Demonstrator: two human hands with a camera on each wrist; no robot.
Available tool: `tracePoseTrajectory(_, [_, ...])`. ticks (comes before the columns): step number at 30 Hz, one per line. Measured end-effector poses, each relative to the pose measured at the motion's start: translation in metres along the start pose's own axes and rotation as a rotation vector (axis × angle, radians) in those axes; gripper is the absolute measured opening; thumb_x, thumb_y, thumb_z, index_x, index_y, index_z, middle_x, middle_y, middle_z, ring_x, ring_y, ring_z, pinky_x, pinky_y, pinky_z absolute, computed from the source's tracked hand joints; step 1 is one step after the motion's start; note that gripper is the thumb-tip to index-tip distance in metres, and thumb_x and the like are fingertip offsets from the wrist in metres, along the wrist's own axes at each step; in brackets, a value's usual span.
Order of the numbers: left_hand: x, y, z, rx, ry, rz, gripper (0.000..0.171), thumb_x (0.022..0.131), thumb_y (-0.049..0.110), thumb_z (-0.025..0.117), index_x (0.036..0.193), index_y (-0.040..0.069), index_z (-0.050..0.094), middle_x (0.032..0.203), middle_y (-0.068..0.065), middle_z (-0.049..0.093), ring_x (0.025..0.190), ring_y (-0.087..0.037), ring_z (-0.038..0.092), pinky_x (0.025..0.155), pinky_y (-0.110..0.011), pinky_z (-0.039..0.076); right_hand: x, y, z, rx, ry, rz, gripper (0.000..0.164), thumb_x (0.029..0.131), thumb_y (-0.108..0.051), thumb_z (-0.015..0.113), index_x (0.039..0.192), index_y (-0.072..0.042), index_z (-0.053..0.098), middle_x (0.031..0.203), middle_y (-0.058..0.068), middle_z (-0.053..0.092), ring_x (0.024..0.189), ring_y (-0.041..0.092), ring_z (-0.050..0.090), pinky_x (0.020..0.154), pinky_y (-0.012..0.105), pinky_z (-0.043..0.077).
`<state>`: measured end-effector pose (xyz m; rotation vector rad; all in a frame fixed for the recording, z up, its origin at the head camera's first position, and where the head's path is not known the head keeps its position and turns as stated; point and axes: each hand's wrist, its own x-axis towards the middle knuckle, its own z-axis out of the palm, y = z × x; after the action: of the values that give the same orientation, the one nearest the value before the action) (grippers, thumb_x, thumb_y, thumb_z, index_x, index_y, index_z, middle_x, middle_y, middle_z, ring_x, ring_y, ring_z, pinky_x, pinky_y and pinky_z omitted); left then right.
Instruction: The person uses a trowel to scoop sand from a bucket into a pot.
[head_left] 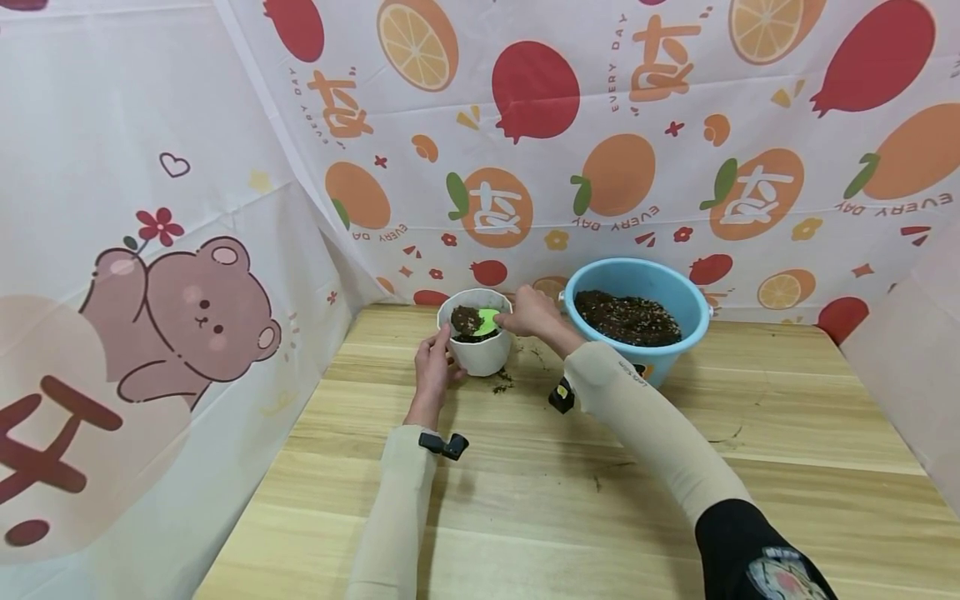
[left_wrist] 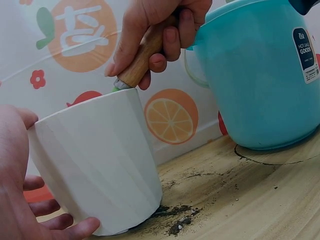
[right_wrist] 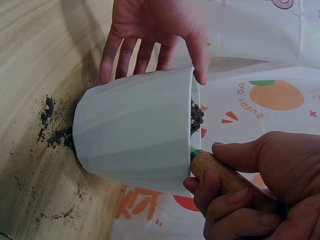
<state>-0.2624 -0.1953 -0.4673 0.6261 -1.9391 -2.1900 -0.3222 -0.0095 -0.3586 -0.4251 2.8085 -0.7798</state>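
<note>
A white flowerpot (head_left: 480,358) with dark soil inside stands at the back of the table. My left hand (head_left: 432,367) steadies its left side, thumb at the rim and fingers spread fairly straight along the wall, as the right wrist view shows. My right hand (head_left: 534,312) grips the wooden handle (right_wrist: 230,181) of a small trowel, fingers wrapped round it. The trowel's green blade (head_left: 486,322) dips inside the pot, with a clump of soil (head_left: 467,320) at its left end. In the left wrist view the pot's wall hides the blade almost wholly.
Right of the pot is a light blue bucket (head_left: 637,279) holding dark potting soil (head_left: 628,319). Spilled soil (left_wrist: 177,220) lies beside the pot's base, with fine crumbs scattered over the wooden table (head_left: 510,517). A fruit-print cloth (head_left: 600,83) hangs close behind both containers.
</note>
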Motion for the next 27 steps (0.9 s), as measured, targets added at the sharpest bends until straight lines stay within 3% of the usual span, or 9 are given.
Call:
tracePoseTrajectory(9, [0.0030,0.0000,-0.0015,-0.007,-0.015,-0.044,0.072,0.098,0.062,0.053,0.147,0.011,0.042,0.148,-0.010,0.042,0.122,-0.029,0.053,0.076,-0.032,0.059,0.0008,-0.0016,-0.0030,-0.011,0.006,0.007,0.044,0.095,-0.039,0.070,0.065,-0.015,0.049,0.059,-0.002,0.038,0.057,0.017,0.041,0.055,0.030,0.037])
tracePoseTrajectory(17, [0.0005,-0.0002,-0.0005,0.001,0.009,-0.007,0.071,0.096,0.063,0.055,0.142,0.009,0.045,0.144,-0.012,0.046,0.115,-0.027,0.057,0.071,-0.031,0.059,0.0007,-0.0044,-0.0053,-0.031,0.006,-0.011,0.047,0.094,-0.038,0.070,0.062,-0.015,0.045,0.058,-0.002,0.037,0.056,0.016,0.040,0.052,0.028,0.035])
tracePoseTrajectory(27, [0.0010,-0.0007,-0.0004,-0.002,-0.002,-0.031,0.070,0.098,0.063,0.053,0.145,0.012,0.044,0.143,-0.009,0.044,0.116,-0.028,0.056,0.081,-0.038,0.059,0.0039,-0.0098,-0.0076,-0.032,-0.036,0.040,0.051,0.094,-0.036,0.071,0.057,-0.016,0.043,0.052,-0.004,0.033,0.049,0.012,0.033,0.047,0.025,0.032])
